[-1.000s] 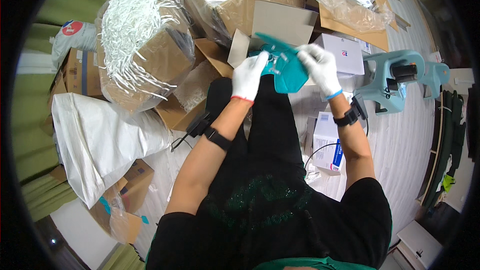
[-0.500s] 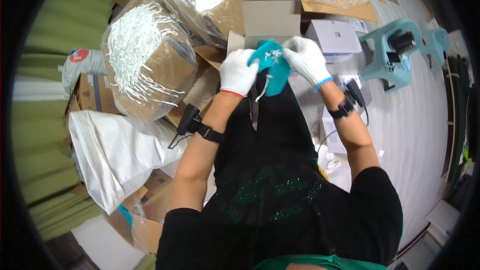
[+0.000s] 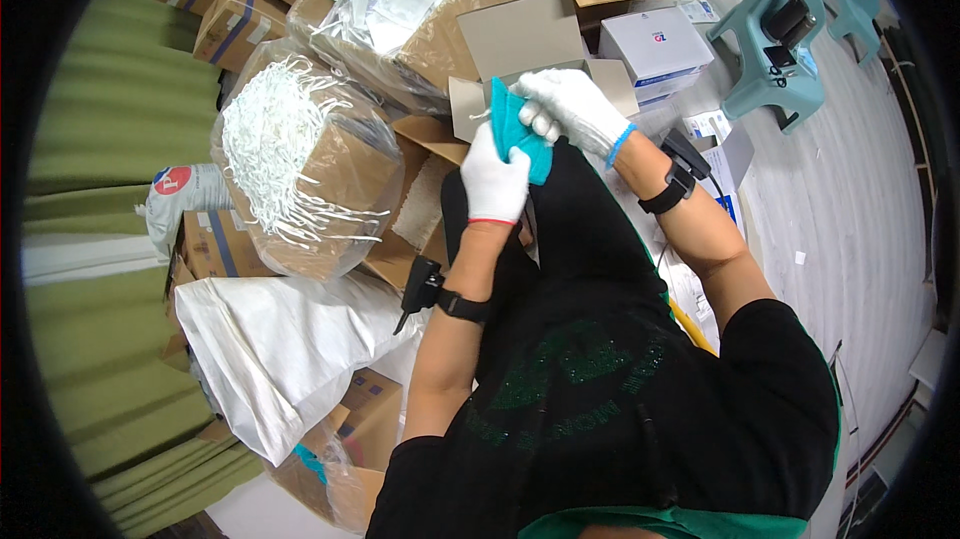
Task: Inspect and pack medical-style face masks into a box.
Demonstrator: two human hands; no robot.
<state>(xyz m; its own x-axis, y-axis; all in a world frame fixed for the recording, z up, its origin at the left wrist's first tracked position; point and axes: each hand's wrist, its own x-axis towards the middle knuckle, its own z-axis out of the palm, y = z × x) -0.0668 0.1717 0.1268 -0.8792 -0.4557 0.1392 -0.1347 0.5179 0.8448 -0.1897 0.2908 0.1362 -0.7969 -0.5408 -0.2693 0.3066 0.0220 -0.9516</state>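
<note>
A folded teal cloth (image 3: pixel 507 121) is held up over my knees between both gloved hands. My left hand (image 3: pixel 497 182), in a white knit glove with a red cuff, grips its lower left side with the thumb across the front. From the upper right, my right hand (image 3: pixel 575 109), in a white glove with a blue cuff, has its fingers curled against the cloth; they partly hide it. A short white cord end shows at its left edge. Just beyond my hands stands an open grey-white box (image 3: pixel 525 34) with its flaps raised.
To the left, a heap of white cords (image 3: pixel 275 144) lies on a plastic-wrapped carton (image 3: pixel 350 169). Nearer is a white sack (image 3: pixel 270 359). A carton of white packets (image 3: pixel 395 4) stands behind. At the right are a closed white box (image 3: pixel 655 44) and a blue-green stool (image 3: pixel 770 49).
The teal cloth was spread lower with white cords over it; now it is folded and raised. My right hand has moved left and closed in on it. The view has shifted.
</note>
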